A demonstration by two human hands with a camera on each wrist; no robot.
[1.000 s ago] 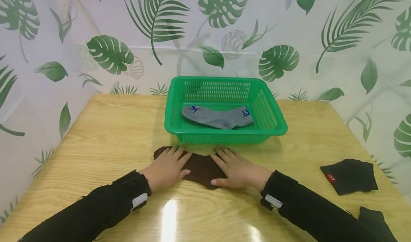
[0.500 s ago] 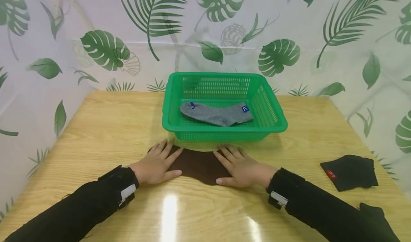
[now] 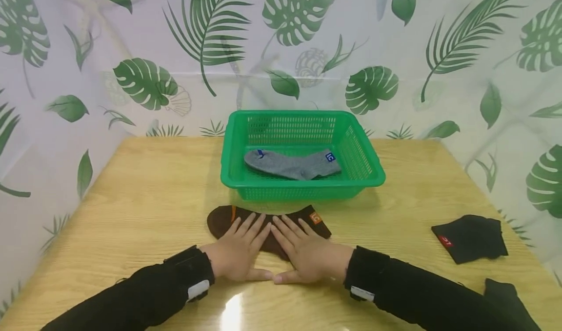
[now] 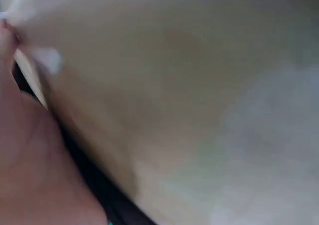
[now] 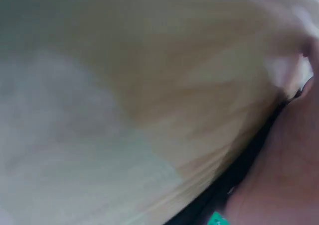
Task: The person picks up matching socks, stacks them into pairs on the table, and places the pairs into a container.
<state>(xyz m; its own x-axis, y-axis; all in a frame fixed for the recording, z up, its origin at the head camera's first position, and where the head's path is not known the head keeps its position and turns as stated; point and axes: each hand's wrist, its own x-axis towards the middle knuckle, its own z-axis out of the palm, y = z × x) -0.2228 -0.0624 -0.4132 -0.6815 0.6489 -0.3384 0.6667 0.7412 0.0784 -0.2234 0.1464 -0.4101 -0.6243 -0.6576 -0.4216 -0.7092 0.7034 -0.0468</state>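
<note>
A dark brown sock [image 3: 219, 222] lies flat on the table in front of the basket in the head view, with an orange stripe near its toe and an orange label at its cuff. My left hand [image 3: 239, 250] rests flat on its middle, fingers straight. Beside it my right hand [image 3: 305, 253] presses on the sock with straight fingers too. The two thumbs almost meet below the sock's near edge. Both wrist views are blurred; each shows part of the palm and a dark strip of the sock [image 4: 94, 177] under it.
Behind the sock stands a green plastic basket [image 3: 303, 190] with a grey sock [image 3: 290, 165] inside. At the right of the wooden table [image 3: 153, 184] lies a black sock [image 3: 471, 238] with a red label, folded or partly shown. Another dark cloth piece [image 3: 505, 297] is near my right sleeve.
My hands first slid apart over the brown sock toward its ends, then came together at its middle. The toe stripe and cuff label now show.
</note>
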